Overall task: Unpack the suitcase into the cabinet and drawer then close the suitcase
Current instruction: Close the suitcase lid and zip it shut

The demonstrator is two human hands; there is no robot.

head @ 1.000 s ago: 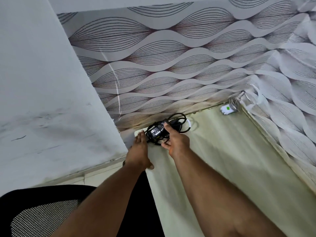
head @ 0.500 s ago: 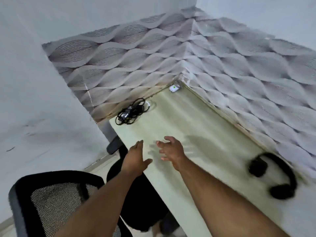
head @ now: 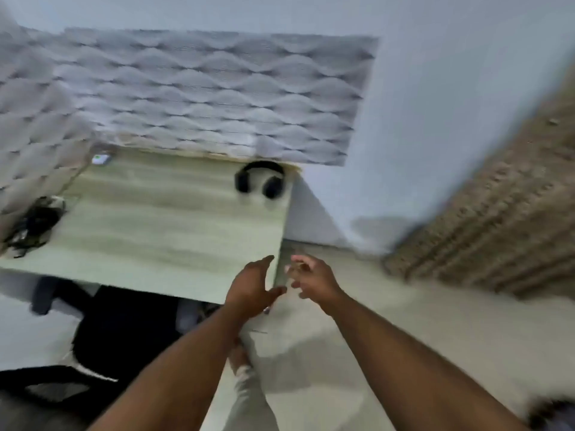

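Suitcase, cabinet and drawer are all out of view, so this reads as a step between items. Along the counter (head: 149,231), a black charger with coiled cable (head: 31,225) lies at the left edge and headphones (head: 259,178) near the far right corner. Left hand (head: 250,287) and right hand (head: 312,279) hover empty with fingers loosely spread, off the near right corner. Next likely means turning toward the suitcase for another item.

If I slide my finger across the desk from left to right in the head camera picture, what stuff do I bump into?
Black charger with its tangled cable → small white gadget with a green spot → black headphones, near the desk's right edge.
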